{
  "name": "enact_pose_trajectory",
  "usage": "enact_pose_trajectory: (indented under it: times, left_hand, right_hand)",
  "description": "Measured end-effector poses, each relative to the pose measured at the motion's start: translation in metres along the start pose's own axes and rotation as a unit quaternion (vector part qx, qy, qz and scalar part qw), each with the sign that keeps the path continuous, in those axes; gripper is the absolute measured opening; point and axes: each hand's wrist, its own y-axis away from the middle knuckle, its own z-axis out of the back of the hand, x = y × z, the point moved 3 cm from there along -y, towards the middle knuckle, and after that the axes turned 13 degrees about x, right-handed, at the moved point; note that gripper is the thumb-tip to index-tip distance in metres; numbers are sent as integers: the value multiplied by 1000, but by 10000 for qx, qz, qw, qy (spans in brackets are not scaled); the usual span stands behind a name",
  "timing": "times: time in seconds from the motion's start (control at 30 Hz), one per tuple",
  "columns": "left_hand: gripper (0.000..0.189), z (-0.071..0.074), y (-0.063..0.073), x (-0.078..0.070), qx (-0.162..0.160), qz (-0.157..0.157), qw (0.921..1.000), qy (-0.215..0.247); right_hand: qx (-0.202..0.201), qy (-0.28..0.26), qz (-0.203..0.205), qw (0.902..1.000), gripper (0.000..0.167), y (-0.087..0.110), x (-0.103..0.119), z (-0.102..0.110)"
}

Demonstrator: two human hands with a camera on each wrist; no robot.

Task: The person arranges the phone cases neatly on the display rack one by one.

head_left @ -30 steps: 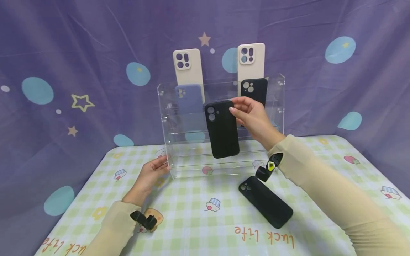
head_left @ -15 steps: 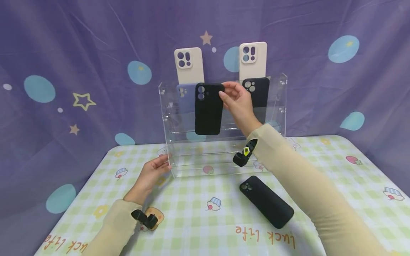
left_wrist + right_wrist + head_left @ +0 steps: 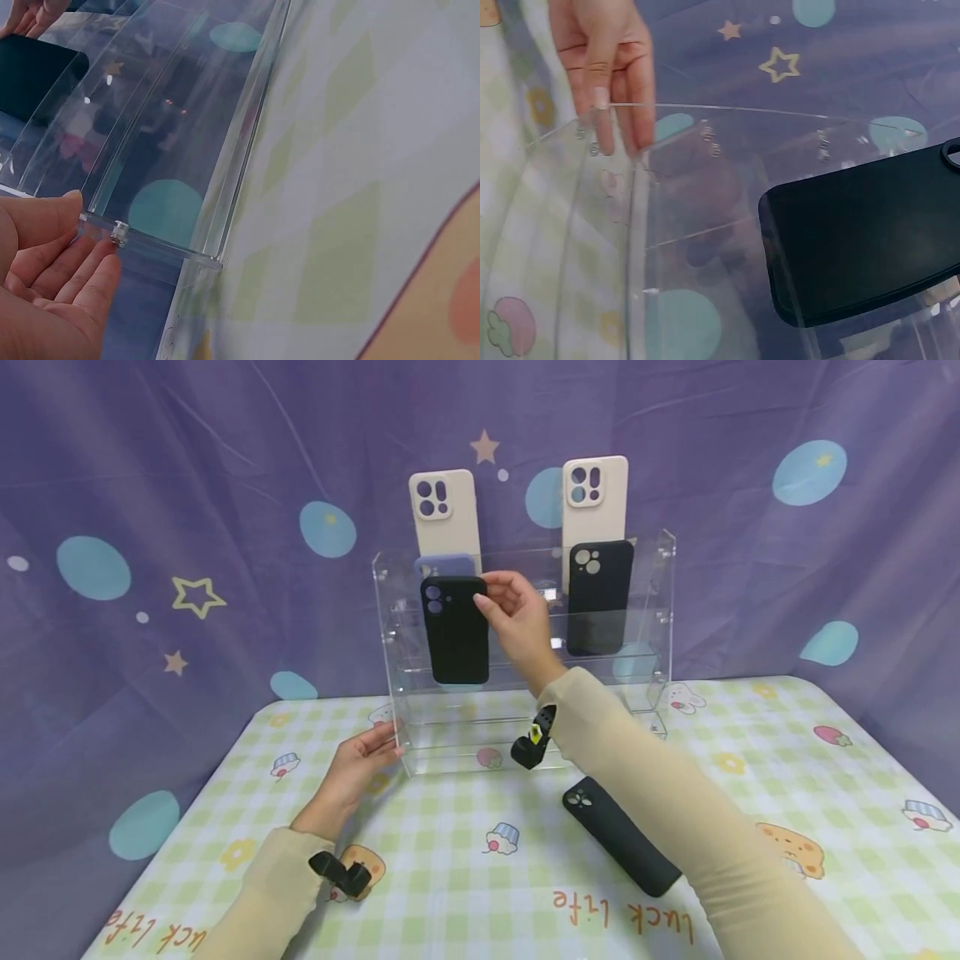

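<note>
My right hand [image 3: 521,620] pinches a black phone case [image 3: 459,639] by its upper right edge, thumb in front. The case hangs upright at the left half of a clear acrylic display rack [image 3: 480,766], covering most of a lavender phone case [image 3: 447,565]. A white phone case [image 3: 460,531] stands behind them. My left hand [image 3: 357,768] grips the rack's lower left side panel, thumb and fingers on either face, seen close in the left wrist view. On the rack's right half, another black phone case [image 3: 600,602] stands in front of a second white phone case [image 3: 607,522].
A further black phone case [image 3: 618,839] lies on the checked tablecloth [image 3: 450,910] right of centre, partly under my right forearm. A purple patterned curtain [image 3: 225,468] hangs behind the table. The rack's lower tiers are see-through, with thin edges.
My right hand has carried the black phone case leftward and up, then slightly down, to in front of the lavender case. My left hand has stayed on the rack's side.
</note>
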Motion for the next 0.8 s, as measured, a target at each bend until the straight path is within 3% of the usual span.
enact_pose_trajectory:
  times: [0.3, 0.8]
  left_hand:
    - [51, -1, 0, 0, 34, 106, 9999, -103]
    - [50, 0, -1, 2, 18, 162, 9998, -97]
  right_hand:
    - [263, -42, -233, 9994, 24, 10, -14, -12]
    - [-73, -376, -732, 9966, 27, 27, -36, -12]
